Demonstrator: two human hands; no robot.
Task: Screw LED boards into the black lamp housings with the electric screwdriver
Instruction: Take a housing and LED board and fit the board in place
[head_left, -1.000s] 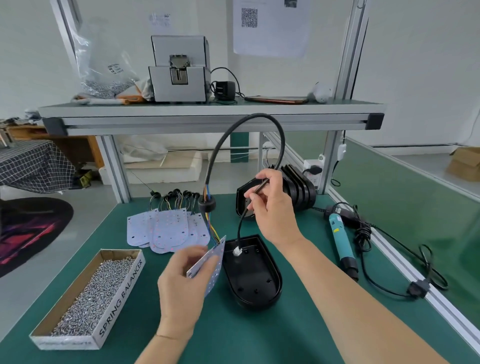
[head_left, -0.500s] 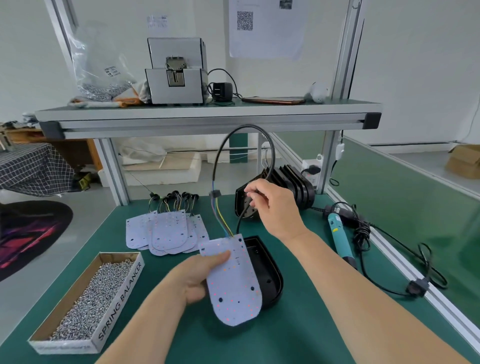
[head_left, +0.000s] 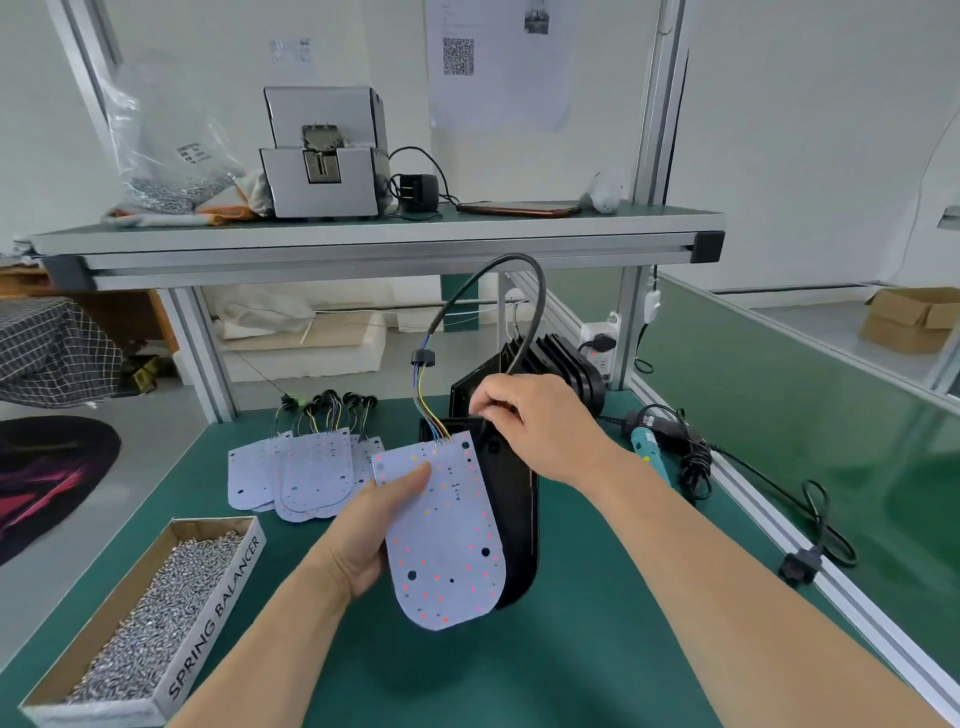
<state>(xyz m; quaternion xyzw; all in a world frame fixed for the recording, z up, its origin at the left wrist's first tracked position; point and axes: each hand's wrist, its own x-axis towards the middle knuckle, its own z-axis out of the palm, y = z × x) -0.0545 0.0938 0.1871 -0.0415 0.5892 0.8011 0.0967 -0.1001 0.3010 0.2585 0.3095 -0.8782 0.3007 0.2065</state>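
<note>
At the near left edge of the green table (head_left: 571, 649) stands an open cardboard box (head_left: 208, 623) marked SPRING BALANCER, filled with small silver screws (head_left: 150, 618). Just beyond it the left hand (head_left: 374, 525) grips an LED board (head_left: 447, 540), thumb pressed on its face and fingers hidden behind it. The board is held tilted, its rounded end toward the camera, and it overlaps the left side of a black lamp housing (head_left: 511, 519) that lies on the table. Coloured wires (head_left: 423, 395) rise from the board's far edge into a black cable (head_left: 535, 291), which arcs over and comes down into the right hand (head_left: 540, 421). That hand hangs over the housing's far end with its fingers curled, pinching the cable. To the left, more LED boards (head_left: 306, 473) lie fanned on the table with their wires behind them. To the right, well apart from both hands, lies the teal electric screwdriver (head_left: 647, 452) beside its coiled cord. Behind the right hand more black housings (head_left: 566, 364) stand on edge in a row. Farther back, a shelf (head_left: 363, 244) carries a grey machine (head_left: 322, 176), a clear plastic bag (head_left: 166, 156) and a phone (head_left: 519, 209).
</note>
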